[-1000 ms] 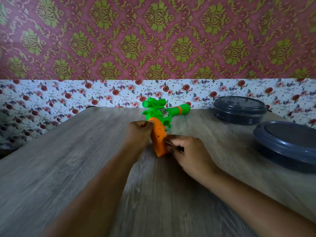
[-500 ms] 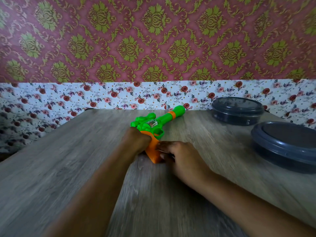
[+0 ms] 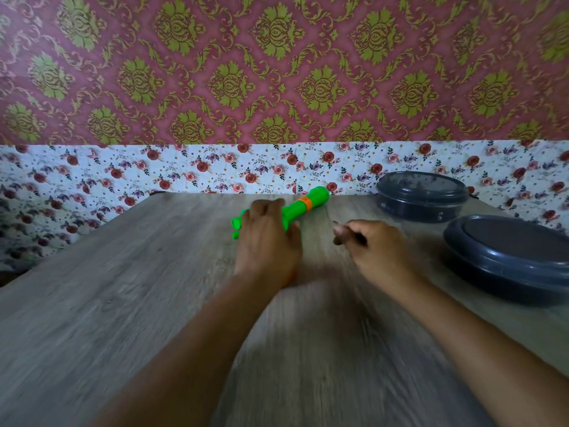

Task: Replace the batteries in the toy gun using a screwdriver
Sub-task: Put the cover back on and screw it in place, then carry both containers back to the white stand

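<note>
Left hand (image 3: 267, 241) lies over toy gun (image 3: 303, 206), fingers wrapped round green body, gun flat on wooden table (image 3: 123, 303). Green barrel with orange ring sticks out past knuckles, pointing away to right. Right hand (image 3: 374, 249) just right of it, curled, pinching something thin and dark, probably screwdriver (image 3: 357, 238), too blurry to swear. Two dark lidded containers (image 3: 421, 195) beyond right hand.

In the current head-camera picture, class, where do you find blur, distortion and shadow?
Head view: the right hand and both forearms smear with motion; the green plastic toy gun stays fairly sharp; the wallpaper border bows from the wide lens; a soft shadow falls on the grey wooden table beneath the arms.
</note>
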A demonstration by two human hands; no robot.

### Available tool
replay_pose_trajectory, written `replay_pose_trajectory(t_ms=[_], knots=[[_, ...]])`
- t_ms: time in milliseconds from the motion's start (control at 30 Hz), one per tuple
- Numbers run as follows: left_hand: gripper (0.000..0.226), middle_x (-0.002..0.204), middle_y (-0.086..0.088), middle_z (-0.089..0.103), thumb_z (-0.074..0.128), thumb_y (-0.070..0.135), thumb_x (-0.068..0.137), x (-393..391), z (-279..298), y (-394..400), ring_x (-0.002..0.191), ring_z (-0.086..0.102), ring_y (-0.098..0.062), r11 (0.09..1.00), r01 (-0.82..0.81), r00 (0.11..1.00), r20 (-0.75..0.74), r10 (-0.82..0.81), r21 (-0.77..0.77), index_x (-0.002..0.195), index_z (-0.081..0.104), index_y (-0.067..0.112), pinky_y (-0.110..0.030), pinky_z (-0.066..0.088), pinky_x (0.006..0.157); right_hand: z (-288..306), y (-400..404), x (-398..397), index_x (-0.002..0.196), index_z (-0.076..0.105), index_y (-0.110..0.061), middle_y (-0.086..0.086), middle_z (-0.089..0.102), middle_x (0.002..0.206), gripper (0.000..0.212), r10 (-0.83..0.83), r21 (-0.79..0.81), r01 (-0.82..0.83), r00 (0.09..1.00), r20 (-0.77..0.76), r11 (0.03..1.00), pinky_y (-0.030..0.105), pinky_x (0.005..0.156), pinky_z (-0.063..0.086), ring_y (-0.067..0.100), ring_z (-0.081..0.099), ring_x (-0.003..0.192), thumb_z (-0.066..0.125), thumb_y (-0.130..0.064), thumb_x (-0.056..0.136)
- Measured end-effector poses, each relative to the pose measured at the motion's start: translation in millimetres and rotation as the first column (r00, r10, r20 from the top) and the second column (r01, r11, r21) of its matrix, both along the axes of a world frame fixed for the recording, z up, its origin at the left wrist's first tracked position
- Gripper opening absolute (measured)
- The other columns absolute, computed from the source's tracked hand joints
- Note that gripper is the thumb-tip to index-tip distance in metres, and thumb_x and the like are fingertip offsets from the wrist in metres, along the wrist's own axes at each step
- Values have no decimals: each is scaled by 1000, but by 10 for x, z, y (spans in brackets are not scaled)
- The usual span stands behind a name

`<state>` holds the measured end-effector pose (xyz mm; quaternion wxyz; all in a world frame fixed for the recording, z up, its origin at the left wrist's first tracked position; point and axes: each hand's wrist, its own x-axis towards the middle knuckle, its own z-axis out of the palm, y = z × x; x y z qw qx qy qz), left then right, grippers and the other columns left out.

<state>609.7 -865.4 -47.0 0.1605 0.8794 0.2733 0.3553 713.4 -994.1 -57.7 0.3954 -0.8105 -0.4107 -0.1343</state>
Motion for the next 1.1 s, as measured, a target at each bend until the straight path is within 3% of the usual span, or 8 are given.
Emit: replay_pose_trajectory(t_ms=[100, 233, 333, 433, 600, 733, 933, 1100], knots=[[46, 133, -12, 48, 52, 24, 92, 61, -84, -234, 121, 47, -27, 979, 203, 979, -14, -203, 15, 135, 47, 10, -31, 34, 100, 26, -199, 150, 71, 69, -14, -5, 47, 45, 34, -119, -62, 119, 993, 2, 991, 27, 45, 30, 9, 43, 42, 53, -36, 91], [47, 132, -13, 51, 50, 24, 90, 131, -260, -376, 122, 48, -26, 930, 367, 913, -183, -365, -24, 134, 48, 6, -28, 33, 102, -51, -303, 272, 79, 72, -14, 5, 71, 75, 27, -185, -145, 176, 981, -54, 974, 33, 66, 51, 20, 63, 71, 57, -33, 89], [51, 132, -14, 50, 43, 36, 88, 150, -368, -404, 120, 49, -29, 901, 428, 832, -360, -422, -68, 130, 49, 7, -31, 36, 101, -136, -301, 252, 90, 74, -17, 4, 74, 91, 18, -210, -172, 200, 977, -43, 965, 32, 75, 52, 22, 66, 83, 59, -27, 88], [45, 139, -8, 44, 42, 39, 95, 152, -405, -407, 125, 43, -25, 910, 409, 799, -457, -390, -62, 130, 49, 12, -29, 32, 105, -186, -287, 248, 94, 74, -18, 2, 73, 95, 16, -220, -215, 206, 975, -41, 955, 23, 71, 45, 21, 65, 86, 60, -22, 87], [53, 150, -1, 30, 30, 45, 96, 179, -409, -386, 136, 30, -19, 907, 418, 791, -473, -388, -45, 141, 37, 20, -23, 21, 111, -200, -263, 276, 91, 72, -24, -4, 72, 89, 15, -219, -301, 200, 975, -32, 933, 24, 64, 45, 14, 63, 78, 57, -26, 89], [77, 150, -3, 31, 7, 53, 78, 183, -431, -381, 137, 31, -20, 904, 424, 784, -476, -397, -55, 141, 37, 21, -28, 26, 112, -189, -224, 248, 94, 65, -25, -7, 66, 86, 12, -222, -365, 218, 974, 29, 905, 24, 57, 42, 12, 59, 74, 55, -26, 89], [51, 125, -11, 59, 35, 40, 85, 172, -472, -382, 114, 59, -28, 922, 378, 823, -427, -376, -84, 119, 61, 12, -36, 46, 98, -233, -233, 213, 87, 62, -17, -3, 59, 80, 4, -219, -358, 220, 975, 45, 907, 24, 51, 37, 14, 53, 68, 61, -19, 84], [46, 130, -9, 55, 42, 37, 86, 145, -416, -391, 122, 53, -26, 911, 381, 821, -395, -413, -160, 122, 58, 12, -35, 40, 104, -252, -274, 204, 83, 64, -14, 0, 60, 76, 3, -227, -327, 221, 974, 18, 919, 19, 47, 34, 13, 49, 57, 65, -14, 81]])
